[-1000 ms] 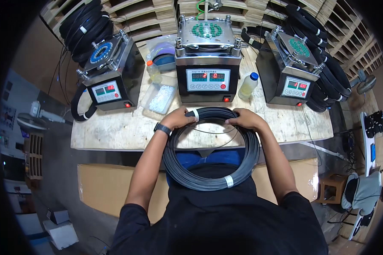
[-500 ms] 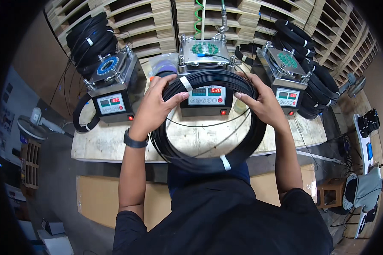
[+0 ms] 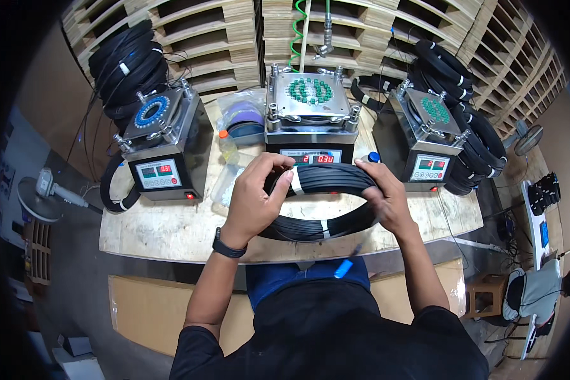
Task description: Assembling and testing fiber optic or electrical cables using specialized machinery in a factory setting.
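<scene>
Between my two hands, above the front of the table, is a coil of black cable (image 3: 343, 178) tilted so that it looks like a flattened ring. White bands (image 3: 297, 181) tie it at intervals. My left hand (image 3: 254, 201) closes around its left side by one band. My right hand (image 3: 389, 201) grips the right side, its fingers partly blurred. A loose cable end with a blue tip (image 3: 343, 268) hangs below my right hand, over my lap. Right behind the coil stands the middle machine (image 3: 310, 120), its metal top carrying a ring of green pieces.
Similar machines stand left (image 3: 161, 142) and right (image 3: 427, 136) on the wooden table (image 3: 152, 231). Black coils are piled beyond them (image 3: 130, 69) (image 3: 481, 139). A small orange-capped bottle (image 3: 228, 149) and a purple tape roll (image 3: 244, 117) sit left of the middle machine. Wooden pallets (image 3: 348, 38) rise behind.
The coil has tipped flatter and come down off the middle machine's front, still held in both hands. Its blue-tipped end has swung from the machine's top to over my lap.
</scene>
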A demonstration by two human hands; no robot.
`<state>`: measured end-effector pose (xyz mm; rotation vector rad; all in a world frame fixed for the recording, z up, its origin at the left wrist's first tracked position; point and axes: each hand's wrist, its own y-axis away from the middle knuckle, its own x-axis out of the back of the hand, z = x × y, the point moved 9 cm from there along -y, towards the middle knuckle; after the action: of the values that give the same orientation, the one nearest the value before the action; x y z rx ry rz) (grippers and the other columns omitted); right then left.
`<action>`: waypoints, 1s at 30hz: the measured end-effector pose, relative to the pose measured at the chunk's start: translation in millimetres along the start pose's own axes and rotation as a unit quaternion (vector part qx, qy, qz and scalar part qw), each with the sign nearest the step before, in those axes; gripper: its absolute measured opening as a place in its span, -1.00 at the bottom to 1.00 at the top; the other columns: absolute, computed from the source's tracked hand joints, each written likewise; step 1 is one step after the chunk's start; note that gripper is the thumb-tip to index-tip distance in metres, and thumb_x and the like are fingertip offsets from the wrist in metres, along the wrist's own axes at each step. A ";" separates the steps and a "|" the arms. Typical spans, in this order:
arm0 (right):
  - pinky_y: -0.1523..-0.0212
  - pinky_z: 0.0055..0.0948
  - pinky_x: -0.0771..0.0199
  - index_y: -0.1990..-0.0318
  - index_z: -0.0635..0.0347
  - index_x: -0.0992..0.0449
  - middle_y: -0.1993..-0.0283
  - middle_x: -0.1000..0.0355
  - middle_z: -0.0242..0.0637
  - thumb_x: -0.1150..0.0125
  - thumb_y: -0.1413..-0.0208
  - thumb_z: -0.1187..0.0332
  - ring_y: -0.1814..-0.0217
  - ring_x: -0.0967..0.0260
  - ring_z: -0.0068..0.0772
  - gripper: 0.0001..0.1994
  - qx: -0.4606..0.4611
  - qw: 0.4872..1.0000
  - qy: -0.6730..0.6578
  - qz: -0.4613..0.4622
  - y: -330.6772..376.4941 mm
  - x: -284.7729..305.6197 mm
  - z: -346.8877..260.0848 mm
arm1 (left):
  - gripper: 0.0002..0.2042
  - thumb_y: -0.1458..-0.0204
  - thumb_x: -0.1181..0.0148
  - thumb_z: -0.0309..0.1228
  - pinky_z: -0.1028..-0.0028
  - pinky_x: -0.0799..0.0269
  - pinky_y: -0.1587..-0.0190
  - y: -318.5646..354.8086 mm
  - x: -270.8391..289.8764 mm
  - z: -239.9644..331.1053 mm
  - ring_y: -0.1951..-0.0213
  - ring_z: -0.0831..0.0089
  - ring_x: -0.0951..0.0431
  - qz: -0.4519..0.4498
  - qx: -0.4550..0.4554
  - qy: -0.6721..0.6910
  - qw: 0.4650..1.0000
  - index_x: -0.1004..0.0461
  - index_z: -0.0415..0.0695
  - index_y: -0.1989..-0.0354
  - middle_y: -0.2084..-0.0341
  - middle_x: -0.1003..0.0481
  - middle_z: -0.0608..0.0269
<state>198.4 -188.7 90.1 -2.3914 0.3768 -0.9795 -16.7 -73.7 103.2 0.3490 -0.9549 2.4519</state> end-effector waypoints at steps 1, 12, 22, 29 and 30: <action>-0.09 -0.29 -0.43 -0.16 0.20 -0.53 -0.03 -0.53 -0.02 -0.03 -0.38 0.19 -0.06 -0.49 -0.03 -0.63 -0.002 0.999 -0.038 0.012 -1.8 2.9 2.0 | -0.78 -0.15 -0.20 -0.47 0.34 -0.48 0.07 -3.2 0.5 -5.8 0.20 0.18 -0.61 -0.009 0.032 0.021 0.999 -0.48 -0.26 0.06 0.26 -0.57 0.03; 0.14 -0.31 -0.51 0.10 0.36 -0.64 0.20 -0.60 -0.06 -0.09 -0.30 -0.02 0.20 -0.58 -0.10 -0.49 -0.084 0.995 -0.060 0.017 -40.0 -13.1 38.7 | -0.65 -0.33 0.00 -0.20 0.03 -0.30 0.37 -38.3 -22.4 -71.4 0.47 -0.15 -0.45 -0.112 0.264 -0.048 0.957 -0.40 -0.24 0.39 0.60 -0.41 -0.09; 0.05 -0.23 -0.51 0.03 0.38 -0.50 0.13 -0.60 0.01 0.16 -0.42 0.22 0.13 -0.57 -0.03 -0.62 -0.115 0.980 -0.147 -0.067 -44.7 -11.6 86.4 | -0.81 -0.23 0.03 -0.48 0.21 -0.47 0.24 -54.3 -38.9 -48.1 0.35 -0.04 -0.55 -0.116 0.198 -0.092 0.969 -0.51 -0.28 0.16 0.39 -0.54 -0.06; -0.22 -0.11 -0.36 0.04 0.34 -0.40 -0.12 -0.50 0.00 0.12 -0.28 0.53 -0.06 -0.46 0.01 -0.81 -0.189 0.962 -0.154 -0.126 -44.7 6.3 68.5 | -0.75 -0.20 -0.02 -0.51 0.11 -0.43 -0.18 -64.1 -44.3 -19.6 0.03 0.02 -0.55 -0.259 0.254 -0.165 0.917 -0.45 -0.20 -0.03 0.11 -0.57 0.01; -0.22 -0.11 -0.36 0.04 0.34 -0.40 -0.12 -0.50 0.00 0.12 -0.28 0.53 -0.06 -0.46 0.01 -0.81 -0.180 0.961 -0.160 -0.136 -39.7 5.7 60.3 | -0.75 -0.20 -0.02 -0.51 0.11 -0.43 -0.18 -59.8 -43.8 -13.1 0.03 0.02 -0.55 -0.248 0.263 -0.170 0.917 -0.45 -0.20 -0.03 0.11 -0.57 0.01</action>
<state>247.6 -136.6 79.5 -2.9362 0.1122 -0.6532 51.0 -41.5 110.0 1.0867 -0.2432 2.1538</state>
